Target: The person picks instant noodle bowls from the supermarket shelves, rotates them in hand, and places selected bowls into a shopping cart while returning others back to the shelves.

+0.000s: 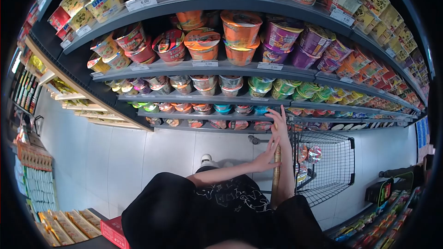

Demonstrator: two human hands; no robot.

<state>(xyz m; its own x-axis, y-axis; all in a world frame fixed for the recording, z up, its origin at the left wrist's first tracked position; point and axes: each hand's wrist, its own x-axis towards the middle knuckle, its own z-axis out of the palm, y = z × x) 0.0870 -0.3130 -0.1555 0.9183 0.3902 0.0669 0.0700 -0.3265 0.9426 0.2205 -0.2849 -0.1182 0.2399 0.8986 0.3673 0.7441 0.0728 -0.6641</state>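
Observation:
My right hand (pixel 279 124) is raised in front of the lower shelves with its fingers apart, and nothing shows in it. Just below it, my left hand (pixel 267 158) has its fingers spread beside my right wrist and the upper end of the cart handle (pixel 276 175). Whether the left fingertips touch the wrist or the handle is hard to tell. To the right of my hands stands the wire shopping cart (pixel 330 166), with several round packages (pixel 314 154) in its near end.
Shelves (pixel 184 70) of cup noodles (pixel 201 44) curve across the front. A wooden-edged display (pixel 92 92) stands at left, a red box (pixel 115 233) at lower left. At far right, a dark-clothed person (pixel 404 173) is near a black basket (pixel 379 191).

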